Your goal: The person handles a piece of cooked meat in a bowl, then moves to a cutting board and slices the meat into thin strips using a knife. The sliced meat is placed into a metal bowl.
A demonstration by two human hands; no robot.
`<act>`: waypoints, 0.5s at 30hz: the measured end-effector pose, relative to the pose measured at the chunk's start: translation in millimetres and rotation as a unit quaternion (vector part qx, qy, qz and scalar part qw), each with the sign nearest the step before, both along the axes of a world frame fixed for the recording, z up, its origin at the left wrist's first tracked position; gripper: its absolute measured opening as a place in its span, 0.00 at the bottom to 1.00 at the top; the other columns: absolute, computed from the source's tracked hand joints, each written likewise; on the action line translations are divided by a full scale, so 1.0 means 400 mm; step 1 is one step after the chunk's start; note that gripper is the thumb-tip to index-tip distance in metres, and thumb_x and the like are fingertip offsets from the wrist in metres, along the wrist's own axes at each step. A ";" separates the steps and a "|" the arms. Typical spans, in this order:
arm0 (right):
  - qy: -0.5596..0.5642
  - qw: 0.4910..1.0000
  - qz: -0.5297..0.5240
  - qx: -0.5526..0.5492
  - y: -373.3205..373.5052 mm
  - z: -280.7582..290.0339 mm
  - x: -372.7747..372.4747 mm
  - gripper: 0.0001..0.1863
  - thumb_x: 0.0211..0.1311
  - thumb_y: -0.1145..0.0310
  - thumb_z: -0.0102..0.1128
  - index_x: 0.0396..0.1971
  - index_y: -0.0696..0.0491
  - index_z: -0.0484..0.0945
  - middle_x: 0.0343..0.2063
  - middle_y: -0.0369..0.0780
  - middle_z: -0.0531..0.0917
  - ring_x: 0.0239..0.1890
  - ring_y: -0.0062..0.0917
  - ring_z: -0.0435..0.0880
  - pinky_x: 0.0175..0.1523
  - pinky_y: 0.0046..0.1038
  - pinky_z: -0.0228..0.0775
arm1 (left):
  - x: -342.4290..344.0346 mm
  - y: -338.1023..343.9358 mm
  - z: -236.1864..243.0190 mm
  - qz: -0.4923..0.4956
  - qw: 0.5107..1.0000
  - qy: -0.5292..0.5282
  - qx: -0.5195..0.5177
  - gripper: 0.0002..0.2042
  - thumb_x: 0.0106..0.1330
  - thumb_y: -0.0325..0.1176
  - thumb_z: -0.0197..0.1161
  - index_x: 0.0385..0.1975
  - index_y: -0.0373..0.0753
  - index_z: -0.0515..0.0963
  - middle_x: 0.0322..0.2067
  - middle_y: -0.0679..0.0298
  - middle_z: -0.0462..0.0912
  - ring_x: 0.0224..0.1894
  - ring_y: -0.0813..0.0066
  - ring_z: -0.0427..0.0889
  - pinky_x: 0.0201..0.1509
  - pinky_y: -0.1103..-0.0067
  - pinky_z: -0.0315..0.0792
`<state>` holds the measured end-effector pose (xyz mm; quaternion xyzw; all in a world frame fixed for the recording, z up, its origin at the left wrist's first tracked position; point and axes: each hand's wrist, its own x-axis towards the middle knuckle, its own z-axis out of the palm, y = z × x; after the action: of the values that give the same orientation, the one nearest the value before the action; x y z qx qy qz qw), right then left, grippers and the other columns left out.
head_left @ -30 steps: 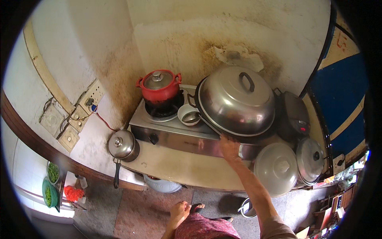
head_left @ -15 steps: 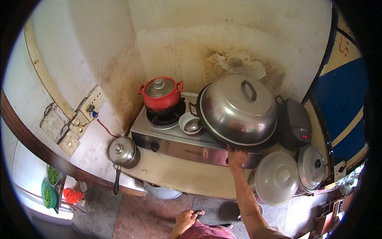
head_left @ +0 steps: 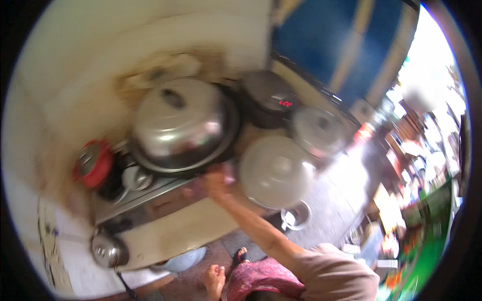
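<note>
The person's right hand (head_left: 216, 183) is sitting at the front panel of the long, silver metal stove (head_left: 163, 203), just below the rim of the wide black wok (head_left: 235, 113); blur is hiding the fingers, so whether they are gripping or touching anything cannot be told. The left hand (head_left: 215, 278) is hanging low beside the patterned pink cloth garment (head_left: 263, 278), its fingers curling narrowly inward, with nothing visible in them. The stove is standing on the pale cream counter (head_left: 175, 228) and is carrying the wok, which the domed silver metal lid (head_left: 178, 120) is covering. To the wok's left, the small white round bowl (head_left: 128, 176) is sitting near the rounded red pot (head_left: 100, 168). The large, pale grey round lid (head_left: 275, 173) is resting just right of the right hand.
</note>
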<state>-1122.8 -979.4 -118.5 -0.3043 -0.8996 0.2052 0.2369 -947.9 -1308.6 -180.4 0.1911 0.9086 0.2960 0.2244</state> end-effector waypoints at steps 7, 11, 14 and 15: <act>0.158 0.986 0.023 0.047 -0.046 0.012 0.211 0.22 0.49 0.71 0.58 0.47 0.59 0.73 0.39 0.47 0.76 0.43 0.41 0.75 0.50 0.40 0.68 | -0.051 0.137 0.033 -0.198 0.978 -0.020 0.063 0.15 0.63 0.43 0.62 0.35 0.37 0.82 0.28 0.53 0.84 0.32 0.57 0.83 0.39 0.67 0.76; 0.128 0.990 0.050 0.009 -0.159 0.061 0.510 0.21 0.49 0.67 0.63 0.44 0.58 0.73 0.38 0.43 0.78 0.43 0.36 0.76 0.50 0.37 0.67 | 0.018 0.270 0.128 -0.299 0.953 -0.037 -0.029 0.14 0.61 0.43 0.62 0.35 0.38 0.84 0.33 0.50 0.86 0.38 0.51 0.84 0.45 0.63 0.76; 0.148 0.987 -0.036 -0.048 -0.148 0.049 0.761 0.13 0.51 0.67 0.62 0.37 0.53 0.76 0.30 0.41 0.79 0.38 0.36 0.79 0.45 0.37 0.71 | 0.058 0.379 0.119 -0.380 0.924 0.023 -0.040 0.16 0.61 0.45 0.62 0.36 0.38 0.84 0.34 0.49 0.85 0.39 0.48 0.83 0.46 0.62 0.76; 0.133 0.986 -0.084 -0.054 -0.131 0.001 0.858 0.09 0.52 0.68 0.62 0.34 0.52 0.77 0.27 0.41 0.80 0.34 0.38 0.80 0.40 0.38 0.73 | 0.119 0.430 0.180 -0.376 0.925 -0.010 -0.049 0.17 0.61 0.47 0.62 0.37 0.38 0.84 0.34 0.49 0.85 0.40 0.48 0.83 0.47 0.62 0.75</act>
<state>-779.4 -1031.6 -118.2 -0.3612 -0.8188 0.2717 0.3540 -900.2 -1136.7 -108.4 0.5045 0.7810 0.1465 0.3378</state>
